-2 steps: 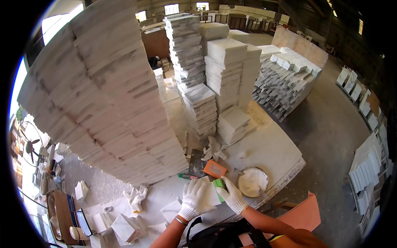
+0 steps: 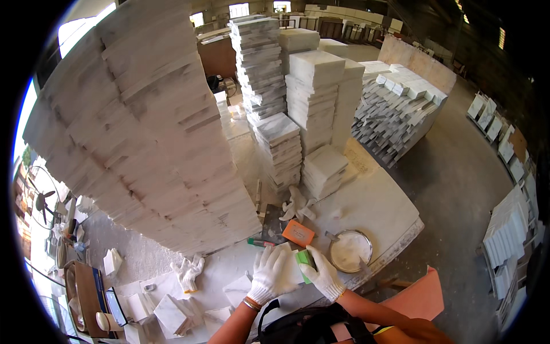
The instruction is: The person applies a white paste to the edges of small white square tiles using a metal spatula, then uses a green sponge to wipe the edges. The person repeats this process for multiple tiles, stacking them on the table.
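Observation:
My left hand (image 2: 271, 275), in a white knitted glove, lies flat with fingers stretched out on a pale marble tile (image 2: 294, 276). My right hand (image 2: 325, 275), gloved the same way, grips a small green block (image 2: 303, 259) at the tile's right side. Its fingers hide part of the block. Just beyond the hands is an orange box (image 2: 298, 233). A green and red marker-like tool (image 2: 260, 242) lies beyond my left fingertips. Right of my right hand stands a round tin (image 2: 371, 252) of white powder or paste, with a flat tool in it.
A tall wall of stacked marble tiles (image 2: 143, 132) rises at the left. More tile stacks (image 2: 312, 97) stand ahead. Loose gloves (image 2: 188, 274) and cut tiles (image 2: 175, 315) lie on the slab at left. The bench edge (image 2: 395, 247) runs along the right.
The green block in my right hand looks slightly more tilted, with more of its dark side showing. My left hand stays in place on the tile.

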The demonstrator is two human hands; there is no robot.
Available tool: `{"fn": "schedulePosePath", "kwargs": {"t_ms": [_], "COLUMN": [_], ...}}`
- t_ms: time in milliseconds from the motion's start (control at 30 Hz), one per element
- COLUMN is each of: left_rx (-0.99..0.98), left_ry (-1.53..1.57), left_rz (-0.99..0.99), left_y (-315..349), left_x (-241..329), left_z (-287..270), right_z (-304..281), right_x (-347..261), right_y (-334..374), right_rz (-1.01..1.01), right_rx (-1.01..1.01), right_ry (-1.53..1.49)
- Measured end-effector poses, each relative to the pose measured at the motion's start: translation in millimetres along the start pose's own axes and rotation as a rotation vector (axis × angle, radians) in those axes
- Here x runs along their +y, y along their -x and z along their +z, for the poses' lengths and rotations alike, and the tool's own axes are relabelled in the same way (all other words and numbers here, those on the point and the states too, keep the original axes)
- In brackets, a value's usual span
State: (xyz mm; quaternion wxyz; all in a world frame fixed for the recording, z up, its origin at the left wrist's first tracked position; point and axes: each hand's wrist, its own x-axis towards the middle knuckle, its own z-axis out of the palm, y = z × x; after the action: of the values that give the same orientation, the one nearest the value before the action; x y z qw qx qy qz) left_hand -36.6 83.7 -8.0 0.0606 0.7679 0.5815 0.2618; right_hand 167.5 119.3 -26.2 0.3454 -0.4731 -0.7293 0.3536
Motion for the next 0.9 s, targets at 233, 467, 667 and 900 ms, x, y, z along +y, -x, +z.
{"fn": "schedulePosePath", "kwargs": {"t_ms": [233,467,667,900], "left_rx": [-0.017,0.044,-0.030,0.038], "left_ry": [-0.035,0.019,-0.026,0.016], "left_rz": [-0.018,-0.011,-0.058,-0.038], "left_y": [1.2,-2.1,2.9,3.6], "left_x": [3.1,2.3,3.8,-0.8], "left_z": [1.4,0.2,-0.2,8.8], "right_z": [7.4,-5.7,0.6,-15.1], "right_x": [27.1,-12.7,8.5,-15.5], "right_y": [-21.0,7.1,-11.5,12.1], "right_rz": [0.209,0.033,0.070,-0.026], "right_rx": [-0.060,-0.039,-0.021,-0.103], "right_ry": [-0.125,-0.034,0.002,0.033]}}
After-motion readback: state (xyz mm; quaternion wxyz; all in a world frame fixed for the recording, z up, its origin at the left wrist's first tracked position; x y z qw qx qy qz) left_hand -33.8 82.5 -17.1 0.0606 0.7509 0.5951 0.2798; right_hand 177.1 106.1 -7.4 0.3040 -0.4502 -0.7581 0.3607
